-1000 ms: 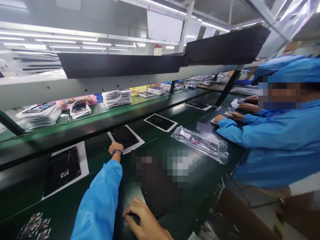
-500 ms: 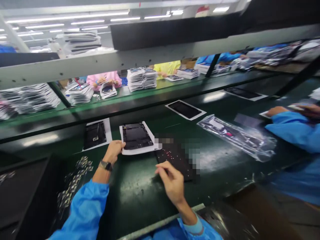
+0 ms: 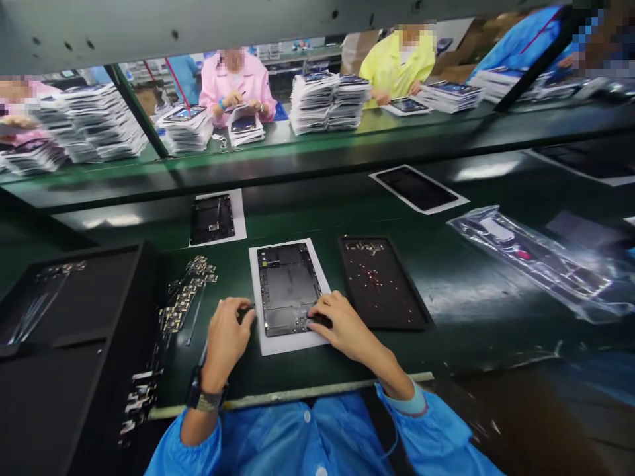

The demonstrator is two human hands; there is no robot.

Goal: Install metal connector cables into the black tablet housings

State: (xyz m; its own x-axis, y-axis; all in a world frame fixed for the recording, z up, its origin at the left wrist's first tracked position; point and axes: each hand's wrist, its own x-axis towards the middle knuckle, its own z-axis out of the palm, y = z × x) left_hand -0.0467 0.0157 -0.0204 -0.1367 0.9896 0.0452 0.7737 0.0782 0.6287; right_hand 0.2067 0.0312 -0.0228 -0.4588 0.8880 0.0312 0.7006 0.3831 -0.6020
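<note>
A black tablet housing point(image 3: 290, 287) lies on a white sheet point(image 3: 278, 345) in front of me, its inner side up. My left hand point(image 3: 227, 340) is at the sheet's left edge, thumb and fingers curled round something dark that I cannot make out. My right hand point(image 3: 344, 327) rests over the housing's lower right corner with its fingers bent together. Something dark shows between them, too small to name. Right of the sheet is a black tray point(image 3: 391, 297) with small scattered parts. Left of my left hand lies a row of small circuit boards with flat cables point(image 3: 181, 301).
A large black box point(image 3: 143, 284) stands at the left. Behind are another housing point(image 3: 213, 218) and a dark panel on a sheet point(image 3: 417, 188). A clear plastic bag point(image 3: 536, 258) lies right. Co-workers sit beyond the rail among stacks point(image 3: 327, 102).
The housing on its sheet has come down flat in front of me, and my left hand has left its edge. My right hand has moved onto its lower corner. The view has tilted down.
</note>
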